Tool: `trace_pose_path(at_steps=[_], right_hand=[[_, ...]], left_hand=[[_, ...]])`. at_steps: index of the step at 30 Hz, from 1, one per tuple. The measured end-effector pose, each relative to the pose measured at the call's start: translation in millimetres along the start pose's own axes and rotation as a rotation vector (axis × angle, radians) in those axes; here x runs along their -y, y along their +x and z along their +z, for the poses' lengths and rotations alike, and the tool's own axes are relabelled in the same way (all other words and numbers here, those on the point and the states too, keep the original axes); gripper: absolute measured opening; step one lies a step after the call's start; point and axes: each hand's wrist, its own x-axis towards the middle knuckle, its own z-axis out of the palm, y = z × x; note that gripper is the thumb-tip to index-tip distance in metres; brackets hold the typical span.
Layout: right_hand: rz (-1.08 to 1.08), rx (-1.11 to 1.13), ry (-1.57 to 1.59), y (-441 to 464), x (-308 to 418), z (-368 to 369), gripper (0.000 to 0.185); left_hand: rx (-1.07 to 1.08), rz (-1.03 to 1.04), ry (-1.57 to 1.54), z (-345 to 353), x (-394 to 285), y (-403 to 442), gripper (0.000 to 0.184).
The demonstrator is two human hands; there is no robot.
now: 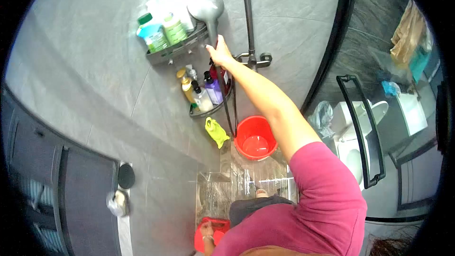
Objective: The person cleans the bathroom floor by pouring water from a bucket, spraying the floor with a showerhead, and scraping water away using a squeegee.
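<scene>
My right hand reaches up to the wall, its fingers round the handle of a grey shower head. Below the shower head hangs a dark hose. Down at the bottom, my left hand is closed on a red plastic object, whose full shape is partly hidden. A red bucket stands on the wet floor under the shower mixer, below my right forearm.
Bottles crowd an upper corner shelf and a lower shelf. A yellow-green cloth hangs beneath. At right are a black door handle and a toilet. A foot shows on the floor.
</scene>
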Motion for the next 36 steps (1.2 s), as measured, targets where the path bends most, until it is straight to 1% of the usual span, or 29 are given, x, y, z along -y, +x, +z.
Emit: trace_pose_path(at_steps=[2,3,4,5,7,8,10,11,12,14,16,18,19,20,22,23,24,25,26,27,28,29,30,31,32,33,34,35,36], right_hand=[[0.13,0.208,0.496,-1.7,35.8,-31.5,0.044],[0.094,0.196,0.538,-6.8,51.7,-52.4,0.034],[0.047,0.233,0.657,-17.9,59.0,-78.2,0.027],[0.117,0.256,0.642,-38.6,73.8,-113.0,0.023],[0.127,0.296,0.536,-96.1,75.4,-175.5,0.03],[0.348,0.307,0.462,-136.5,88.4,-207.8,0.038],[0.492,0.202,0.334,-223.1,82.9,-245.4,0.052],[0.669,0.186,0.191,-273.3,73.6,-260.6,0.055],[0.666,0.035,0.105,-326.5,72.1,-264.2,0.056],[0.953,-0.211,0.032,-435.5,67.5,-261.1,0.052],[1.007,-0.518,-0.155,-529.7,73.8,-244.4,0.048],[1.214,-0.886,-0.082,-581.7,100.9,-231.9,0.045],[1.224,-1.037,-0.154,-612.1,104.2,-232.1,0.041],[1.203,-1.246,-0.134,-622.2,123.6,-230.4,0.038],[0.97,-1.51,-0.317,-659.3,135.4,-240.1,0.04],[1.028,-1.673,-0.344,-671.1,150.9,-247.9,0.039],[0.919,-1.826,-0.44,-674.9,160.9,-255.9,0.039],[0.956,-1.919,-0.376,-695.5,168.3,-264.9,0.037],[0.986,-2.014,-0.221,-706.2,174.5,-273.1,0.036],[0.895,-2.128,-0.282,-740.2,161.2,-281.9,0.032],[0.642,-2.228,-0.221,-762.2,151.4,-290.3,0.032],[0.533,-2.295,-0.115,-735.7,174.6,-298.9,0.033],[0.362,-2.333,-0.155,-764.3,157.3,-313.0,0.032],[0.405,-2.383,-0.189,-758.8,160.5,-324.5,0.033],[0.493,-2.397,-0.223,-772.8,158.5,-337.3,0.031],[0.565,-2.387,-0.308,-770.9,159.9,-338.9,0.03],[0.64,-2.375,-0.392,-767.0,159.2,-341.5,0.029],[0.575,-2.38,-0.446,-777.8,148.5,-347.5,0.029],[0.935,-2.245,-0.536,-789.3,149.2,-351.5,0.051]], left_hand=[[0.053,0.102,0.11,10.9,-25.6,54.9,0.018],[0.174,0.216,-0.051,28.5,-6.2,105.0,0.016],[0.227,0.261,-0.057,24.1,-69.8,100.0,0.014],[0.383,0.049,-0.123,25.8,-125.7,102.8,0.01],[0.561,0.241,-0.326,54.5,-194.2,138.5,0.012],[0.66,0.303,-0.363,68.1,-239.7,147.6,0.014],[0.807,0.471,-0.411,102.5,-330.6,157.4,0.018],[0.85,0.536,-0.317,114.9,-376.0,154.0,0.018],[0.921,0.681,-0.379,136.4,-418.0,146.7,0.023],[1.028,0.693,-0.406,197.4,-470.1,157.8,0.046],[1.006,0.665,-0.316,218.3,-518.7,135.8,0.056],[1.143,0.609,-0.242,270.8,-539.5,160.4,0.061],[1.161,0.513,-0.331,283.2,-540.3,167.2,0.069],[1.129,0.522,-0.267,287.5,-545.5,162.4,0.069],[1.314,0.582,-0.41,337.3,-539.2,221.0,0.046],[1.004,0.62,-0.262,293.5,-540.7,157.0,0.051],[1.045,0.601,-0.372,298.3,-539.0,160.9,0.047],[1.036,0.585,-0.365,278.3,-539.3,138.3,0.045],[1.067,0.524,-0.484,290.3,-535.9,157.9,0.041],[1.082,0.492,-0.437,290.1,-539.3,157.8,0.039],[1.0,0.511,-0.406,291.7,-538.5,161.2,0.038],[1.103,0.537,-0.331,309.7,-545.2,197.3,0.04],[0.89,0.447,-0.393,280.8,-540.5,155.7,0.04],[1.006,0.454,-0.26,296.7,-549.9,184.8,0.04],[1.169,0.298,-0.267,332.4,-562.0,233.7,0.038],[1.007,0.342,-0.336,289.0,-548.6,177.7,0.035],[1.084,0.257,-0.294,310.6,-555.8,209.9,0.033],[1.103,0.182,-0.222,324.8,-565.6,236.8,0.035],[1.12,0.131,-0.276,309.8,-563.5,213.6,0.035]])
